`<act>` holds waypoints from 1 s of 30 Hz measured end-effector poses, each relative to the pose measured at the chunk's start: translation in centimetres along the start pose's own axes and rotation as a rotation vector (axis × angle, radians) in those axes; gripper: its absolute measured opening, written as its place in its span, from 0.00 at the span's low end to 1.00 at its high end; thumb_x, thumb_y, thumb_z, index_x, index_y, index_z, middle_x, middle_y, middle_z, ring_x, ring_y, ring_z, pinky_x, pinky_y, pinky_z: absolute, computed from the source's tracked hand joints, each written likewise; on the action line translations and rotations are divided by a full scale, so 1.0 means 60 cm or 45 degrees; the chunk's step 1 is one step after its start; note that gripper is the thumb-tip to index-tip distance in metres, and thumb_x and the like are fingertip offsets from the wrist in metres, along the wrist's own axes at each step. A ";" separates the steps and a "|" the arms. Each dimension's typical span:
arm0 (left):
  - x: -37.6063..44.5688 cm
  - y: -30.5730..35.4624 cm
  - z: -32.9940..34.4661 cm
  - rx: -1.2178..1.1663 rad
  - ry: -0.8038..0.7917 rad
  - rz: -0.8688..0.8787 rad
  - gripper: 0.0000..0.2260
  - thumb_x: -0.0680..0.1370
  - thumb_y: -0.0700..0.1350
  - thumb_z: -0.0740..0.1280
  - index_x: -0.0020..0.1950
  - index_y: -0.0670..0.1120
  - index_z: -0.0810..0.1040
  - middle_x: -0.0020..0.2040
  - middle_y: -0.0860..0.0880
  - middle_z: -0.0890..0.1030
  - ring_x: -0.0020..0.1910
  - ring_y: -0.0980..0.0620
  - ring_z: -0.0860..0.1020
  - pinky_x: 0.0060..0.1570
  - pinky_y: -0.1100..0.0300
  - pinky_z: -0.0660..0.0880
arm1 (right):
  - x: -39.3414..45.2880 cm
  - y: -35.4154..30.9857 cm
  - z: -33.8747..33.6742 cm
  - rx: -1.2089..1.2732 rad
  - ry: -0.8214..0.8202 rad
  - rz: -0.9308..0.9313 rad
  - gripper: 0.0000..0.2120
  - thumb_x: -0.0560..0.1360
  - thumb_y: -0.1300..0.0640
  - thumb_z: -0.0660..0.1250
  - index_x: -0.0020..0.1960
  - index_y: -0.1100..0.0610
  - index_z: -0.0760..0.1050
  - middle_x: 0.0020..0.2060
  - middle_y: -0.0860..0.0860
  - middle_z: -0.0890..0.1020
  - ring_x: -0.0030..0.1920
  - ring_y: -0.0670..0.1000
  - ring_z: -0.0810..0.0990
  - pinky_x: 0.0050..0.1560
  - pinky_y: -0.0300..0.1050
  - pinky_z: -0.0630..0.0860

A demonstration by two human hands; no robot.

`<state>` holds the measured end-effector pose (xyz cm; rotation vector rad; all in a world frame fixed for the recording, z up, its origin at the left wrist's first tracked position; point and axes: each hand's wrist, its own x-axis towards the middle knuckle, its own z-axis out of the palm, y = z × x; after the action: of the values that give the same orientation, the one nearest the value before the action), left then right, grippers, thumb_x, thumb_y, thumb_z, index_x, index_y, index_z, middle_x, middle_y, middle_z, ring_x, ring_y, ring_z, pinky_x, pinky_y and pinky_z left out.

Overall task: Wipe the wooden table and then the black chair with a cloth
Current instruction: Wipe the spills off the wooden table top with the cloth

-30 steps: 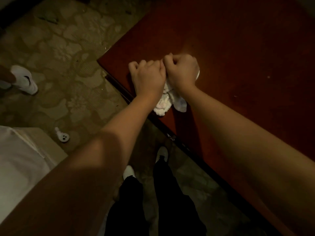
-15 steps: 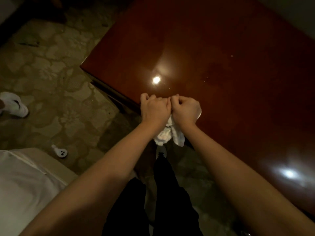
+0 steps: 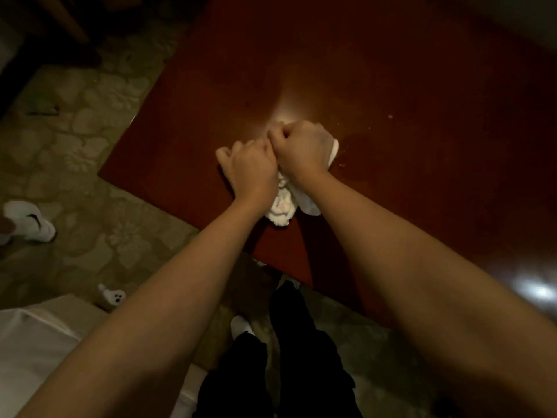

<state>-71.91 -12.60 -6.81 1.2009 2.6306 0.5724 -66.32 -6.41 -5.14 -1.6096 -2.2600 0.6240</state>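
Observation:
A glossy reddish-brown wooden table fills the upper right of the head view. On it, near its front left corner, lies a bunched white cloth. My left hand and my right hand press side by side on top of the cloth, both fisted around it. Most of the cloth is hidden under the fists; a tail sticks out toward me between my wrists. The black chair is not in view.
Patterned carpet lies left of the table. A white shoe sits at the far left, and a small white object lies on the carpet. A white-covered surface fills the bottom left. My black-trousered legs stand below the table edge.
Both hands, with the cloth under them, have slid away from the table's front edge and further onto the tabletop. The view has shifted with them.

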 end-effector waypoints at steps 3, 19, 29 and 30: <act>0.010 0.009 0.012 -0.107 0.154 -0.382 0.15 0.80 0.42 0.52 0.42 0.44 0.78 0.41 0.47 0.81 0.46 0.47 0.74 0.52 0.55 0.58 | 0.051 -0.024 -0.001 -0.230 -0.160 -0.366 0.21 0.78 0.49 0.54 0.32 0.54 0.76 0.27 0.50 0.71 0.33 0.51 0.70 0.36 0.43 0.61; 0.194 -0.016 -0.013 -0.073 0.443 -0.455 0.17 0.80 0.46 0.53 0.51 0.44 0.81 0.47 0.48 0.82 0.51 0.47 0.73 0.56 0.55 0.56 | 0.235 -0.101 0.067 -0.029 -0.328 -0.907 0.18 0.80 0.53 0.55 0.37 0.54 0.77 0.32 0.47 0.78 0.35 0.47 0.76 0.40 0.43 0.64; 0.243 0.040 0.027 0.032 0.241 0.101 0.23 0.78 0.50 0.47 0.44 0.42 0.79 0.41 0.45 0.81 0.44 0.46 0.73 0.54 0.53 0.61 | 0.275 -0.001 0.027 0.371 -0.220 -0.387 0.24 0.77 0.53 0.59 0.24 0.47 0.58 0.19 0.44 0.63 0.21 0.43 0.62 0.27 0.36 0.56; 0.246 0.057 0.037 0.010 0.219 0.152 0.24 0.77 0.50 0.46 0.43 0.41 0.79 0.40 0.44 0.81 0.43 0.45 0.74 0.53 0.53 0.62 | 0.276 0.020 0.016 0.369 -0.183 -0.353 0.23 0.77 0.53 0.59 0.24 0.47 0.59 0.20 0.44 0.63 0.21 0.42 0.62 0.27 0.37 0.56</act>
<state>-78.46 1.24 -7.62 1.3759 2.7162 0.7173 -71.26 9.40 -6.74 -1.1243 -2.3054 0.9637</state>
